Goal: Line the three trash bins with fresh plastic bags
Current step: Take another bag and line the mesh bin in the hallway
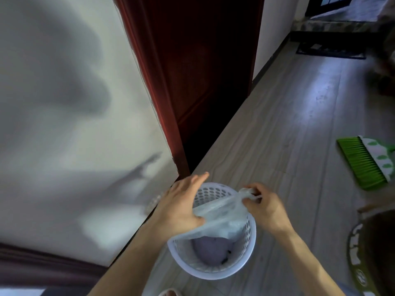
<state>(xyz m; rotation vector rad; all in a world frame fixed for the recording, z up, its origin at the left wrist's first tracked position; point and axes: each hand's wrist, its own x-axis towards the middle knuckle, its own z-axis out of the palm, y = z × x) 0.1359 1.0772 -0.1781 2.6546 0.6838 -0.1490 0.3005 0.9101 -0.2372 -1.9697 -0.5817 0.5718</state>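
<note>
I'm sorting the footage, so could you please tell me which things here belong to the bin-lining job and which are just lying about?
Job: white perforated bin; clear plastic bag, held by left hand and right hand.

Lying about: green broom; dark doormat; patterned rug.

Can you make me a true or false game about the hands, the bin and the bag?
1. Both hands hold the bag over the bin. True: the left hand and right hand each pinch it.
2. The bin is solid black. False: it is white with round holes.
3. A green broom lies on the floor to the right. True.
4. The bag already covers the bin's whole rim. False: it is stretched above the bin, and most of the rim is bare.
5. The bin sits on a table. False: it stands on the floor beside the wall.
</note>
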